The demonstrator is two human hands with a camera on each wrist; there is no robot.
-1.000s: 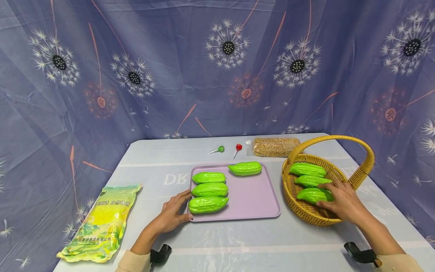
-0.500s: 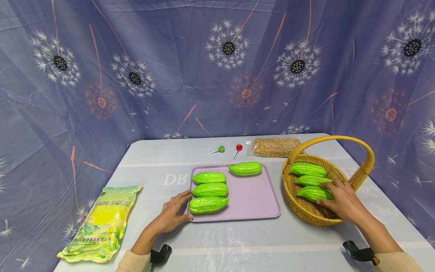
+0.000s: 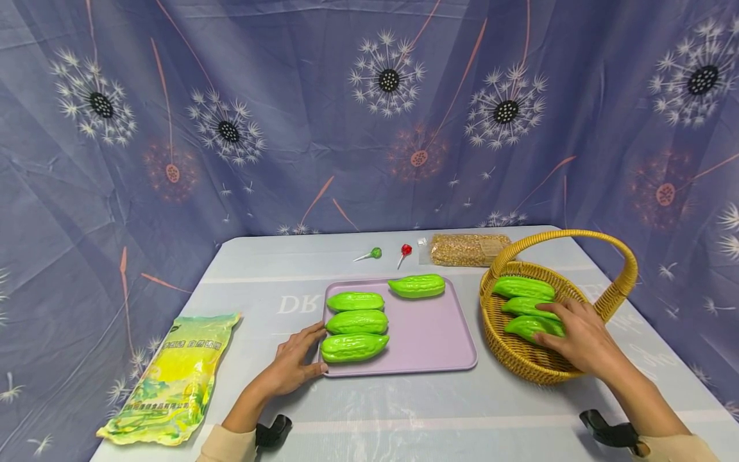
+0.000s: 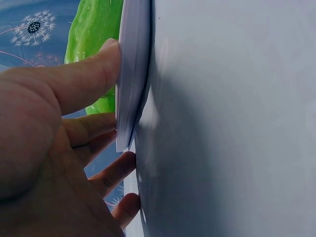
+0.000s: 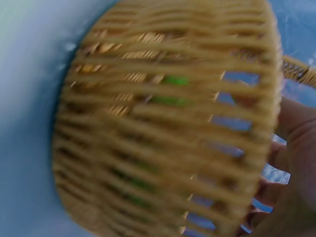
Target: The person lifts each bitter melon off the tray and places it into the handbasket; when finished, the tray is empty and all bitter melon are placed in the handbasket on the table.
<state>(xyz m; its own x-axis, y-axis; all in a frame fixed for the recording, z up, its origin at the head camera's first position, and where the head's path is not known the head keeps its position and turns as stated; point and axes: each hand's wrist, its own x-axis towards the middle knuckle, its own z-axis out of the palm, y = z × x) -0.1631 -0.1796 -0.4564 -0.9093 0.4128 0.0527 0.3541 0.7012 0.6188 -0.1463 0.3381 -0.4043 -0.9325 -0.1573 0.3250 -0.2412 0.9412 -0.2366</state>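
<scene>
In the head view my left hand [image 3: 297, 360] touches the left edge of a lilac tray [image 3: 428, 333]. The left wrist view shows its thumb [image 4: 94, 74] against the rim, other fingers loosely extended. On the tray three green bitter gourds lie in a column, the nearest gourd [image 3: 355, 348] by the front left corner; another gourd [image 3: 417, 286] lies at the back. My right hand [image 3: 586, 337] reaches into a wicker basket [image 3: 508, 362], thumb and fingers apart over the nearest gourd [image 3: 522, 327] inside. Behind it lie two more gourds. The blurred basket wall partly hides this hand in the right wrist view.
A yellow-green packet [image 3: 176, 378] lies at the table's left. Behind the tray are a green lollipop [image 3: 375, 253], a red lollipop [image 3: 406, 249] and a bag of grain [image 3: 467, 249]. The basket's handle [image 3: 568, 233] arches high. A patterned blue curtain [image 3: 312, 128] stands behind.
The nearest gourd in the basket first shifted slightly away from me, then stayed put. My right hand has moved slightly up and left over it. The left hand and tray stay still.
</scene>
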